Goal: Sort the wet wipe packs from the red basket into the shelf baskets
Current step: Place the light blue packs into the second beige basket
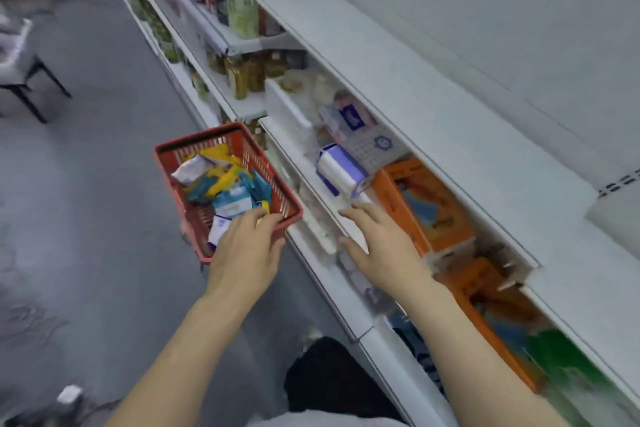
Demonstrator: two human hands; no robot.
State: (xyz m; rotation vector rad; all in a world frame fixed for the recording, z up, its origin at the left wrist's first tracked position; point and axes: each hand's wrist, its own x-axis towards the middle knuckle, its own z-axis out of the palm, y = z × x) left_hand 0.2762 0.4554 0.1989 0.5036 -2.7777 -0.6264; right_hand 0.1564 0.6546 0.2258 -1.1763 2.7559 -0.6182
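Wet wipe packs (221, 184) piled in red basket (280, 184), held over grey aisle floor (97, 166). Left hand (247, 246) grips basket's near rim. Right hand (381, 250) spread, empty, at white shelf (433, 107) edge beside orange shelf basket (393, 204).

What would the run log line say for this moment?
left hand: grips red basket rim | right hand: open, empty, over shelf edge | packs: in basket
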